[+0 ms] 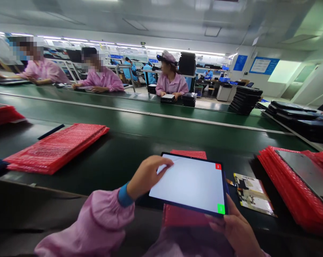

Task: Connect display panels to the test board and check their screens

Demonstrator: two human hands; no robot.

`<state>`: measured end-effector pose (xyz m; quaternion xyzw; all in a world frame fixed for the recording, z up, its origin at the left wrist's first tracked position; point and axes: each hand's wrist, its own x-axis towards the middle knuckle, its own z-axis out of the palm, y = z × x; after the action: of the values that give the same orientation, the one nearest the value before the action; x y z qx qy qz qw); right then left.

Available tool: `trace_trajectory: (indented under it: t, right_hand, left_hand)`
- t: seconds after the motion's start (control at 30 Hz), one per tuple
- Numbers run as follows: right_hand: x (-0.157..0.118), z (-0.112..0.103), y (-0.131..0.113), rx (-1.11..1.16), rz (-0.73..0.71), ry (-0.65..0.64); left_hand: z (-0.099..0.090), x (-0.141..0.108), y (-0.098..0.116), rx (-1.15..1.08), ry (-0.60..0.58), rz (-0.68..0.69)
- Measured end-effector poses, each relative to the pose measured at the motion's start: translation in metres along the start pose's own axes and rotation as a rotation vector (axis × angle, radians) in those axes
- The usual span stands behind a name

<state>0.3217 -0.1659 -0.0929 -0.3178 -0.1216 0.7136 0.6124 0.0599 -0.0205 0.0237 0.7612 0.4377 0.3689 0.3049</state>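
A tablet [189, 187] with a lit, blank white screen is tilted up in front of me. A red square sits in its upper right corner and a green one in its lower right. My right hand [237, 225] grips the lower right corner, thumb at the front edge and other fingers partly hidden beneath. Over the upper left part of the screen is my left hand [148, 175], index finger stretched out and thumb apart from it. Whether the fingertip touches the glass I cannot tell. Red bubble wrap [177, 216] shows below and behind the tablet.
Red bubble-wrap bags [60, 148] lie at left, and a bigger stack [287, 185] at right carries a grey panel [306, 171]. Beside the tablet lies a battery-like module [254, 194]. Across the green belt [140, 125] sit people in pink; black stacks [245, 100] stand far right.
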Motion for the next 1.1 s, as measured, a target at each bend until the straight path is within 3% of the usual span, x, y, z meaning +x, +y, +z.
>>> trace_trajectory:
  t: [0.03, 0.1, 0.17, 0.23, 0.3, 0.4, 0.53, 0.6, 0.77, 1.1]
  right_hand:
    - [0.002, 0.000, 0.000, 0.009, -0.022, -0.008]
    - [0.005, -0.001, -0.002, 0.016, -0.063, -0.025]
    - [0.008, -0.004, -0.006, 0.001, -0.086, -0.038]
    - [0.009, -0.009, -0.009, -0.018, -0.095, -0.038]
    - [0.007, -0.013, -0.013, -0.028, -0.108, -0.029]
    - [0.001, -0.015, -0.017, -0.014, -0.115, -0.001]
    - [-0.012, -0.006, -0.019, -0.027, -0.086, 0.064]
    - [-0.018, 0.000, -0.019, -0.055, -0.063, 0.077]
    - [-0.029, -0.001, -0.017, -0.091, -0.040, 0.091]
    - [-0.039, -0.013, -0.021, -0.146, -0.002, 0.238]
  left_hand:
    - [0.003, -0.014, 0.010, 0.016, -0.103, 0.079]
    - [0.008, -0.044, 0.026, -0.113, -0.420, 0.086]
    - [0.009, -0.072, 0.029, -0.373, -0.704, -0.004]
    - [0.013, -0.093, 0.018, -0.652, -0.830, -0.163]
    - [0.021, -0.107, -0.002, -0.846, -0.787, -0.388]
    - [0.037, -0.115, -0.032, -0.975, -0.581, -0.623]
    - [0.042, -0.111, -0.044, -0.897, -0.209, -0.577]
    - [0.036, -0.107, -0.039, -0.834, -0.097, -0.524]
    - [0.024, -0.099, -0.033, -0.796, -0.097, -0.527]
    - [0.036, -0.105, -0.037, -0.801, -0.149, -0.504]
